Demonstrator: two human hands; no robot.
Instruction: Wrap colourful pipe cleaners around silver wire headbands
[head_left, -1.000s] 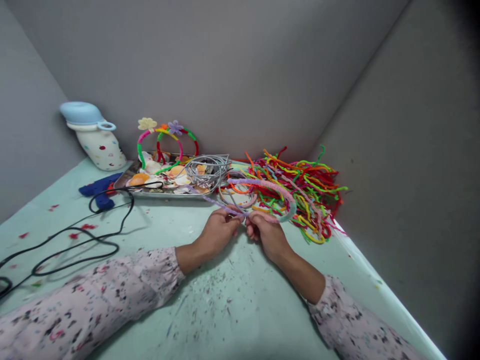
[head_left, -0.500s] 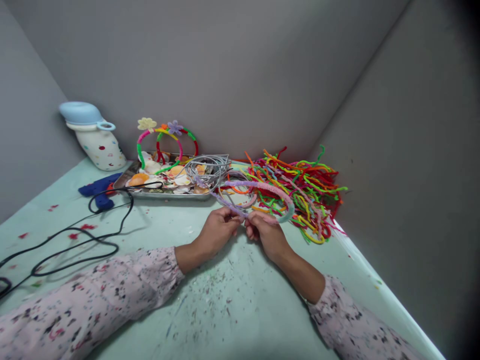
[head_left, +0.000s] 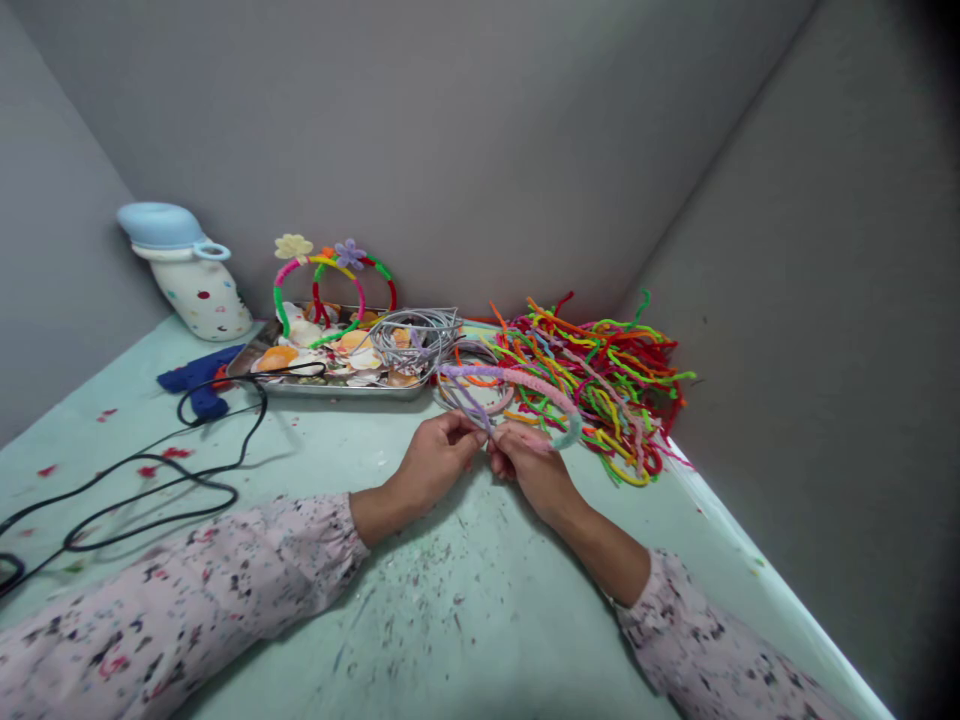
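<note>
My left hand (head_left: 437, 460) and my right hand (head_left: 534, 468) meet at the middle of the pale green table, fingertips almost touching. Together they pinch one end of a curved headband (head_left: 536, 384) wrapped in pink and light blue fuzzy wire. A lilac pipe cleaner (head_left: 463, 400) runs from my left fingers up and left, its free end rising toward the tray. The headband arches away from me over a pile of coloured pipe cleaners (head_left: 600, 380).
A metal tray (head_left: 337, 388) with paper flowers and a bundle of bare grey headbands (head_left: 415, 335) stands behind my hands. Finished headbands with flowers (head_left: 330, 275) lean there. A blue glue gun (head_left: 196, 380) with its black cord (head_left: 150, 480) lies left, beside a white jug (head_left: 191, 275).
The lilac pipe cleaner's free end has swung from lying out to the left to pointing up and closer in. Both hands stay in place; the headband has tipped slightly lower.
</note>
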